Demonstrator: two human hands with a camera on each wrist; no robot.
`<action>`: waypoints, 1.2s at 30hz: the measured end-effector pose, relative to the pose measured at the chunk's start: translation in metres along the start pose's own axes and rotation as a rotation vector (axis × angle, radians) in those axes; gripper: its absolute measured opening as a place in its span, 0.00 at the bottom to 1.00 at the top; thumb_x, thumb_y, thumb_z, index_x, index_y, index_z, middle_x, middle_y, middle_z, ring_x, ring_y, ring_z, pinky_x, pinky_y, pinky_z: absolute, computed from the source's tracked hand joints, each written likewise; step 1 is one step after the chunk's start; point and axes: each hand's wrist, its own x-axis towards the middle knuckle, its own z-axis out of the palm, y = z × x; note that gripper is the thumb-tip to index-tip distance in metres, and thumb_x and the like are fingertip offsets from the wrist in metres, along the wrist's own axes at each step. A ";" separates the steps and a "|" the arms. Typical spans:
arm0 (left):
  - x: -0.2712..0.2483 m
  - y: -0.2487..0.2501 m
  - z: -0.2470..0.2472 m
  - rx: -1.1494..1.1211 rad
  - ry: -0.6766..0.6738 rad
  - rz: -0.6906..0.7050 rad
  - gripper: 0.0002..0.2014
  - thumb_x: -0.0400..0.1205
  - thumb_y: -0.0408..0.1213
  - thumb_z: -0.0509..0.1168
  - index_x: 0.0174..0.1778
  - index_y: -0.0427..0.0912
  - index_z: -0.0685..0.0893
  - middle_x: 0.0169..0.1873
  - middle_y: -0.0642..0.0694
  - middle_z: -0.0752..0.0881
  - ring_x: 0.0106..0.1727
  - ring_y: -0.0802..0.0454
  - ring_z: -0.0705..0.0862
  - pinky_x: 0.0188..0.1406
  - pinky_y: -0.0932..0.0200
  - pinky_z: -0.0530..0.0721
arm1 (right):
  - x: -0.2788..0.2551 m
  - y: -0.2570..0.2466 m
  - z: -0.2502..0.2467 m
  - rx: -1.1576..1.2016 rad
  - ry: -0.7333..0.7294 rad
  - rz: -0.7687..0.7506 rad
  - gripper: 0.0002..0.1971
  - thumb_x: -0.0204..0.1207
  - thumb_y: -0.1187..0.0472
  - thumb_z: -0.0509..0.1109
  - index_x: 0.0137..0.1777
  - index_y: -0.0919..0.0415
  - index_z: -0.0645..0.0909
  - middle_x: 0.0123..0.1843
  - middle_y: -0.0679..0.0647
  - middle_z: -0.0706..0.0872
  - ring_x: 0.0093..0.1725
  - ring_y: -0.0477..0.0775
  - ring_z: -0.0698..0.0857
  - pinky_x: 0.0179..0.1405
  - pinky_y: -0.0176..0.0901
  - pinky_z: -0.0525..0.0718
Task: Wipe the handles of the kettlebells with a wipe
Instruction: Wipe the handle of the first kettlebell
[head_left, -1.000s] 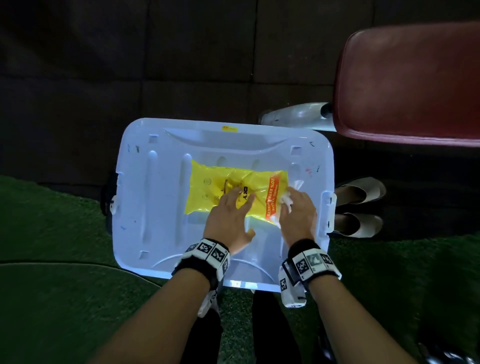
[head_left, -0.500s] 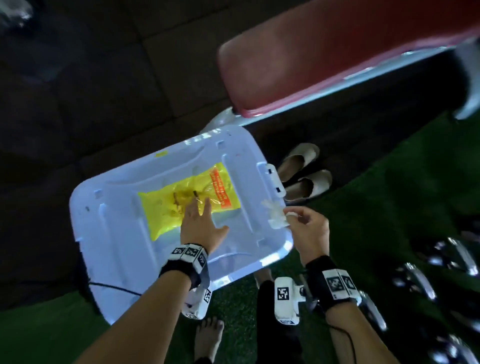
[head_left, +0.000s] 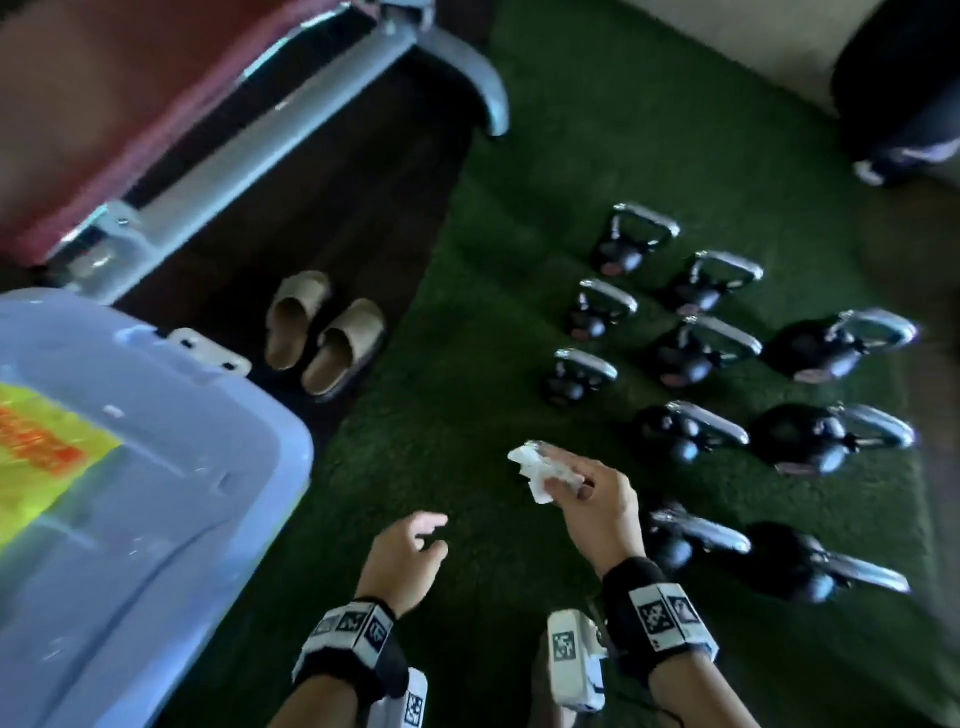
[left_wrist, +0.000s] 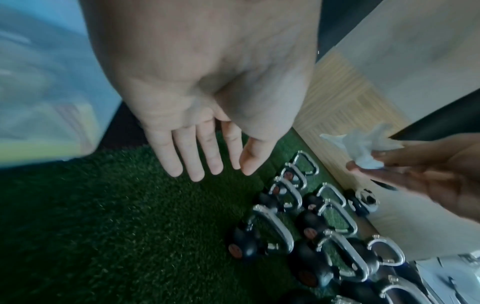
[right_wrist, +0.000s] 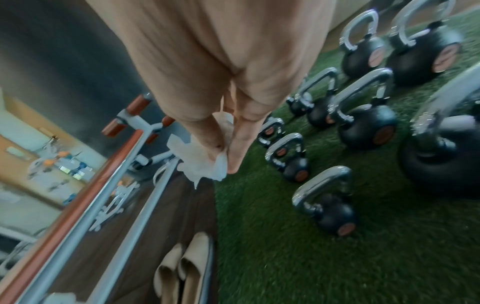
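Several black kettlebells (head_left: 691, 353) with shiny metal handles (right_wrist: 322, 185) stand in rows on green turf. My right hand (head_left: 576, 483) pinches a crumpled white wipe (head_left: 535, 465) between thumb and fingers, hovering just left of the near kettlebells; the wipe (right_wrist: 205, 162) hangs from its fingertips in the right wrist view and shows again as the wipe (left_wrist: 363, 144) in the left wrist view. My left hand (head_left: 415, 545) floats above the turf with straight, empty fingers (left_wrist: 200, 156).
A pale blue bin lid (head_left: 156, 467) with a yellow wipe pack (head_left: 47, 452) sits at the left. Beige slippers (head_left: 322, 332) lie on dark flooring beside a red padded bench (head_left: 130, 104) with a grey metal frame. Green turf (head_left: 467, 364) lies between bin and kettlebells.
The view has swung right from the bin to the kettlebells. My right hand carried the wipe off the lid toward them. My left hand left the yellow pack and now hovers over turf.
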 end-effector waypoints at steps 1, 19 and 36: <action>0.020 -0.001 0.016 0.014 -0.027 -0.002 0.15 0.84 0.37 0.70 0.63 0.61 0.86 0.67 0.50 0.88 0.65 0.53 0.88 0.63 0.60 0.83 | 0.008 0.018 -0.006 -0.010 0.028 0.002 0.18 0.77 0.65 0.77 0.50 0.36 0.91 0.51 0.32 0.91 0.54 0.35 0.89 0.58 0.39 0.88; 0.305 -0.024 0.185 0.071 0.035 0.275 0.38 0.63 0.52 0.88 0.67 0.57 0.79 0.63 0.57 0.84 0.68 0.51 0.85 0.70 0.55 0.80 | 0.127 0.223 0.024 0.025 0.609 -0.170 0.14 0.68 0.72 0.74 0.39 0.50 0.93 0.46 0.47 0.89 0.44 0.40 0.86 0.44 0.18 0.75; 0.335 -0.024 0.210 0.073 0.097 0.299 0.38 0.62 0.70 0.78 0.67 0.57 0.86 0.65 0.51 0.89 0.68 0.47 0.86 0.71 0.49 0.83 | 0.147 0.222 0.095 -0.263 0.589 -0.353 0.15 0.79 0.72 0.72 0.62 0.60 0.92 0.56 0.52 0.93 0.58 0.54 0.83 0.59 0.44 0.85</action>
